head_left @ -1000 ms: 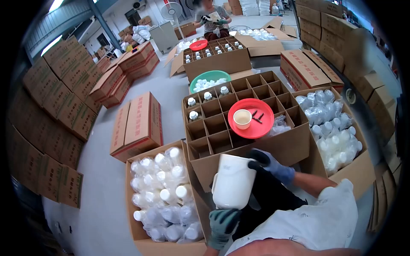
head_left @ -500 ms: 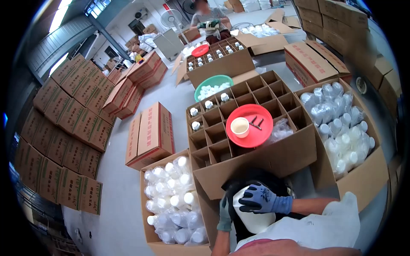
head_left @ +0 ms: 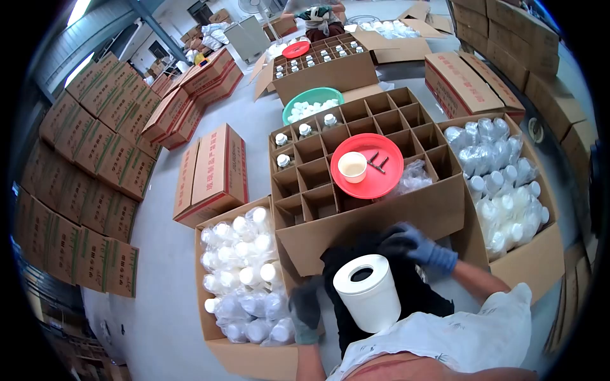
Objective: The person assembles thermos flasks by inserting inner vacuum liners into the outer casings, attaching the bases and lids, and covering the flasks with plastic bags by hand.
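A white cylindrical container (head_left: 370, 298) with a round dark hole in its top stands on the person's dark-clothed lap, touched by neither hand. My left hand (head_left: 306, 311), in a grey-green glove, is beside the box of wrapped bottles (head_left: 244, 273); its fingers are smeared. My right hand (head_left: 413, 244), in a blue-grey glove with dark fingers, is above and right of the container, also blurred. Ahead, a divided carton (head_left: 375, 213) holds several white-capped bottles. On it lies a red plate (head_left: 387, 181) with a cream cup (head_left: 352, 166) and small dark pieces.
Another open box of wrapped bottles (head_left: 499, 197) is at the right. A green basin (head_left: 305, 105) of white caps sits beyond the divided carton. Closed cartons (head_left: 216, 171) stand left, with stacked boxes (head_left: 101, 159) farther left. A person (head_left: 318, 16) sits behind a second divided carton (head_left: 327, 79).
The white container was tipped and held by both hands; it now stands upright, released. My left hand has moved left, and my right hand up and away from it.
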The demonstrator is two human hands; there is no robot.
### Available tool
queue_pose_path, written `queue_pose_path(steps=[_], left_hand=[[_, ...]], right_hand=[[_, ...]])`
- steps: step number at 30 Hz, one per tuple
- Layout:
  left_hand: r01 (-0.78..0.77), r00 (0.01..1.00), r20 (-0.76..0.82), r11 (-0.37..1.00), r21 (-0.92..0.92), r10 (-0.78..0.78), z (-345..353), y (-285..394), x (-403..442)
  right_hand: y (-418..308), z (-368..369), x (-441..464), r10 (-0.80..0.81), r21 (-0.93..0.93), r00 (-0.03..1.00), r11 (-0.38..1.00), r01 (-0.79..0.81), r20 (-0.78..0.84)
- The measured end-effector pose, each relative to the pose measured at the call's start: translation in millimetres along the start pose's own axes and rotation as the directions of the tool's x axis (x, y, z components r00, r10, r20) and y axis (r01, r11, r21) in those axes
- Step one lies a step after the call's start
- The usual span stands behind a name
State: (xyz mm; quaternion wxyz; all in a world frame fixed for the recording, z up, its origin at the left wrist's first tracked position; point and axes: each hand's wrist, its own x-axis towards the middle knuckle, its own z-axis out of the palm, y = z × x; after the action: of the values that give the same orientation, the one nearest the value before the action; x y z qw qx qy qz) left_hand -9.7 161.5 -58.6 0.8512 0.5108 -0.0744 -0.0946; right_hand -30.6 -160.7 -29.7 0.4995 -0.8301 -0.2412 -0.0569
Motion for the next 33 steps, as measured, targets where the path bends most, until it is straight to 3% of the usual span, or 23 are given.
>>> queue_pose_path(steps=[1, 2, 3, 5, 6, 7, 8, 9, 11, 12, 13, 15, 17, 19, 21, 23, 24, 25, 27, 29, 30, 32, 33], left_hand=[[-0.025, 0.999, 0.051, 0.993, 0.117, 0.019, 6.4, -8.6, 1.4], [-0.041, 0.995, 0.096, 0.969, 0.242, 0.018, 8.2, -15.1, -3.4], [-0.063, 0.989, 0.145, 0.926, 0.373, 0.009, 4.8, -15.9, -7.4], [-0.193, 0.974, 0.209, 0.813, 0.549, 0.090, -3.5, -13.7, 9.0], [-0.247, 0.967, 0.199, 0.751, 0.612, 0.157, -20.8, -3.6, 3.3], [-0.288, 0.957, 0.184, 0.686, 0.669, 0.223, -16.8, 8.0, -1.1], [-0.148, 0.985, 0.141, 0.891, 0.428, 0.096, 2.6, 2.7, 11.3], [0.018, 0.995, 0.096, 0.990, 0.141, -0.032, 31.4, 5.2, 25.8], [-0.048, 0.948, 0.287, 0.834, 0.549, -0.135, 16.9, 6.1, 20.2], [-0.165, 0.929, 0.370, 0.892, 0.420, -0.002, 11.8, 20.5, 18.1], [-0.142, 0.951, 0.309, 0.907, 0.397, 0.014, 2.8, 24.4, 16.7], [-0.046, 0.990, 0.140, 0.935, 0.351, -0.004, -3.7, 27.2, 8.0], [0.031, 0.939, 0.312, 0.937, 0.348, -0.147, 42.1, 39.3, 28.3], [-0.484, 0.755, 0.642, 0.548, 0.682, -0.132, 44.8, 33.0, 55.0], [-0.201, 0.861, 0.501, 0.843, 0.499, -0.091, 41.9, 13.5, 62.2], [0.136, 0.954, 0.255, 0.985, 0.109, -0.159, 47.6, 2.8, 81.9], [0.268, 0.937, 0.250, 0.961, -0.062, -0.245, 51.5, 5.5, 89.1], [0.414, 0.908, 0.198, 0.861, -0.295, -0.369, 63.9, 13.3, 96.5], [0.431, 0.890, 0.364, 0.770, -0.470, -0.276, 73.1, 15.8, 109.5], [0.414, 0.893, 0.364, 0.805, -0.426, -0.266, 61.5, -5.5, 113.7], [0.278, 0.930, 0.309, 0.930, -0.239, -0.199, 61.5, -8.8, 114.3], [0.252, 0.934, 0.267, 0.968, -0.018, -0.238, 58.9, -12.1, 119.9], [0.358, 0.900, 0.268, 0.934, -0.008, -0.343, 58.2, -10.6, 127.7]], right_hand=[[-18.0, 0.9, 10.5, -0.012, 0.031, 1.000, 0.999, 0.011, 0.012], [-35.1, 15.8, 19.3, -0.159, 0.265, 0.983, 0.955, 0.130, 0.090], [-28.9, 21.4, 22.4, -0.255, 0.211, 0.946, 0.954, 0.212, 0.202], [4.2, -13.1, 7.6, -0.092, -0.104, 0.991, 0.989, 0.101, 0.094], [25.3, -24.7, -9.1, 0.214, -0.329, 0.977, 0.922, -0.204, -0.006], [13.8, -14.0, -2.3, 0.140, -0.179, 0.990, 0.975, -0.135, 0.018], [-0.8, 5.7, 7.9, 0.064, -0.029, 0.997, 0.998, -0.063, 0.037], [-10.1, 13.6, 12.0, -0.007, 0.129, 0.999, 0.992, 0.001, 0.046], [-4.8, -4.6, 5.0, 0.099, 0.015, 0.992, 0.995, -0.100, 0.075], [3.4, -23.3, 7.6, 0.145, -0.049, 0.986, 0.989, -0.141, 0.077], [7.4, -29.9, 8.4, 0.206, -0.095, 0.975, 0.976, -0.198, 0.083], [6.8, -24.1, 1.9, 0.512, -0.079, 0.858, 0.855, -0.513, -0.036], [-16.1, 20.1, 17.4, 0.337, 0.370, 0.940, 0.868, -0.331, 0.050], [-32.7, 28.2, 38.5, 0.065, -0.045, 0.996, 0.997, -0.068, -0.053], [-45.6, 19.8, 65.8, 0.040, -0.046, 0.997, 0.998, -0.043, -0.073], [-58.3, 18.4, 91.7, 0.077, 0.329, 0.995, 0.943, -0.052, -0.065], [-51.0, 22.7, 102.6, -0.092, 0.201, 0.987, 0.972, 0.118, -0.133], [-43.0, 23.7, 110.7, -0.202, 0.044, 0.976, 0.977, 0.206, -0.081], [-17.5, 27.2, 115.9, -0.254, -0.347, 0.962, 0.898, 0.272, 0.098], [-2.5, 23.1, 116.6, -0.273, -0.314, 0.952, 0.900, 0.303, 0.137], [0.5, 20.2, 117.9, -0.291, -0.288, 0.948, 0.904, 0.316, 0.127], [13.6, 19.6, 119.5, -0.274, -0.158, 0.960, 0.947, 0.279, 0.052], [16.0, 17.5, 119.3, -0.210, -0.027, 0.978, 0.977, 0.210, 0.001]])
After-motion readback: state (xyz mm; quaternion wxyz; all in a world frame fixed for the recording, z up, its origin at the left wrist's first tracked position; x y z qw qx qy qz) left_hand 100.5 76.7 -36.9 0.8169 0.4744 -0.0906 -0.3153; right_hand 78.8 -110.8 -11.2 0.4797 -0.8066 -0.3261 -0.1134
